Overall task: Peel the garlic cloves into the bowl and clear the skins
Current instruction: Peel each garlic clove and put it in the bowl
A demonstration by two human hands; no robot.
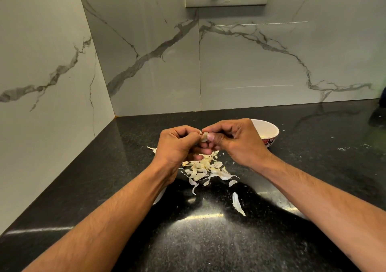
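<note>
Both hands meet above the black counter (208,240) around one garlic clove (204,136). My right hand (231,139) pinches the clove between thumb and fingers. My left hand (177,144) has curled fingers pinching at the clove's tip, where a bit of skin sticks up. A heap of pale garlic skins (205,170) lies on the counter just below the hands. Behind my right hand stands a white bowl (269,128) with a red patterned outside, partly hidden; something pale yellow shows inside it.
A single long skin (238,204) lies nearer to me, and another scrap (152,149) sits left of my left hand. A white object (159,195) peeks out under my left forearm. Marble walls close the corner at back and left. A dark object (378,115) sits far right.
</note>
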